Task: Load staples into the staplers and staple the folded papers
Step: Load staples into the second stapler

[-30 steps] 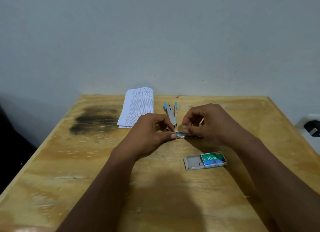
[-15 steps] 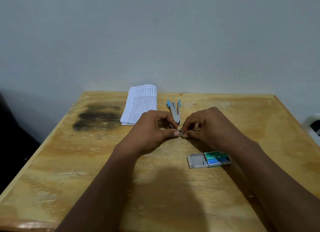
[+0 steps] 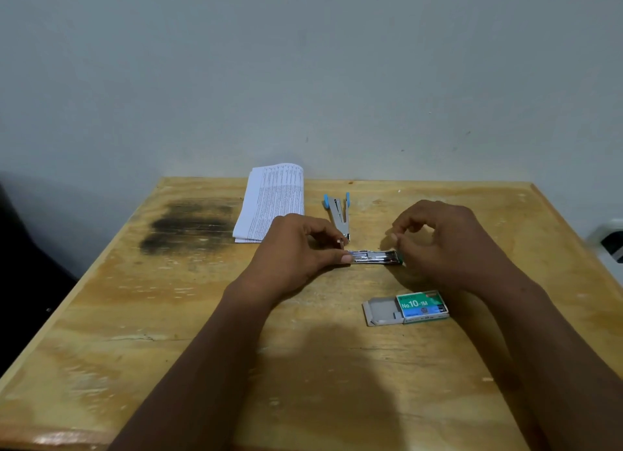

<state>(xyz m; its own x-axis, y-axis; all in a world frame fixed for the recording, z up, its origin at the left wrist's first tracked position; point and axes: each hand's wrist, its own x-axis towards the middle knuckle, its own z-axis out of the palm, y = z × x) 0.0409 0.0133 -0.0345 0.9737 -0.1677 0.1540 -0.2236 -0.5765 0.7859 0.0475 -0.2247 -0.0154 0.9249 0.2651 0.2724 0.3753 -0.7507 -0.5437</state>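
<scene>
Staplers are seen twice on the wooden tabletop. One stapler, opened flat so that its metal channel shows, lies crosswise at the middle of the tabletop, with a green end on its right. It is held at its left end by the left hand, whose thumb and fingers are pinched on it. The right hand is placed at the right end of this stapler; its fingers are bent and drawn close together, but it cannot be told whether something is kept between them. The second stapler, silver with blue tips, is opened in a V shape and lies just behind the first one, near the left hand.

One stack of folded papers, printed with small text, lies at the far edge of the tabletop, to the left of the blue stapler. One box of staples, green and blue with "No.10-1M" on it, lies nearer to the person, under the right forearm's side; its grey inner tray is pulled out to the left.

The tabletop is of yellowish plywood, with a large dark stain at the far left. It is pushed against a plain pale wall. A white socket is seen at the right edge.
</scene>
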